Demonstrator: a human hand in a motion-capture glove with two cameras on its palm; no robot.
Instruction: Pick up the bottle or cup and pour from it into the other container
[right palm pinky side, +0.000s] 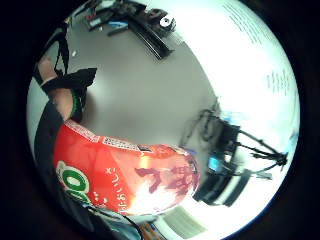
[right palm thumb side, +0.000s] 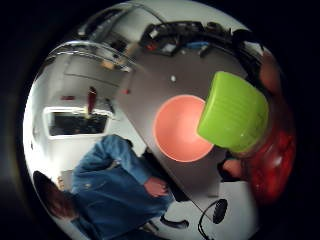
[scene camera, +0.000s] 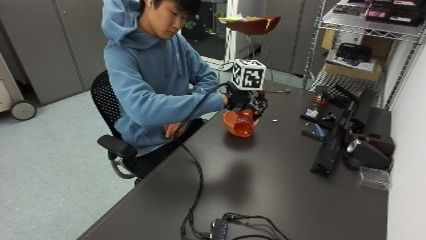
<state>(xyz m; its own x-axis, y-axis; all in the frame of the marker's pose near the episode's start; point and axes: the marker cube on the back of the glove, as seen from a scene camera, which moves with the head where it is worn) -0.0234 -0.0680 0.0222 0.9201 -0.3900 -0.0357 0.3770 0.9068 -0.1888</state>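
1. One person sits at a dark table (scene camera: 279, 180).
2. One gloved right hand (scene camera: 237, 98) grips one red bottle (scene camera: 244, 125), fingers curled round it.
3. Bottle is tilted, green cap (right palm thumb side: 234, 112) on, over one orange bowl (right palm thumb side: 179, 129).
4. Bowl sits on table near person; bottle approx. above its rim.

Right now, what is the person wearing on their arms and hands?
Both arms are in the sleeves of a light blue hooded sweatshirt. The right hand wears a black glove; in the little finger side palm view, black straps cross it. The other hand, below the table edge, is bare.
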